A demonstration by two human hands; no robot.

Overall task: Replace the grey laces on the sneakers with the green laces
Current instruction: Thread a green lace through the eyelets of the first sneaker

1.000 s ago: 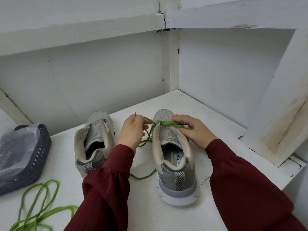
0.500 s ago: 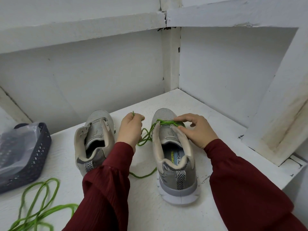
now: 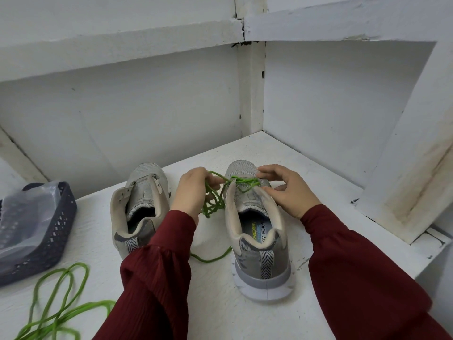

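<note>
Two grey sneakers stand heel-toward-me on a white shelf. The right sneaker (image 3: 257,231) has a green lace (image 3: 242,182) threaded across its front eyelets, with the slack looping down its left side. My left hand (image 3: 193,192) pinches that lace just left of the shoe. My right hand (image 3: 286,190) rests on the shoe's right side, fingertips touching the lace at the front eyelets. The left sneaker (image 3: 139,207) stands unlaced, tongue exposed. A second green lace (image 3: 61,305) lies loose at the front left.
A dark mesh basket (image 3: 56,244) holding a clear plastic bag stands at the left edge. White walls close the shelf at the back and right. The shelf's right edge (image 3: 426,256) drops off beyond a slanted white beam.
My left hand has drawn the lace end slightly right toward the shoe, bunching the slack. My right hand's fingers have spread over the front eyelets.
</note>
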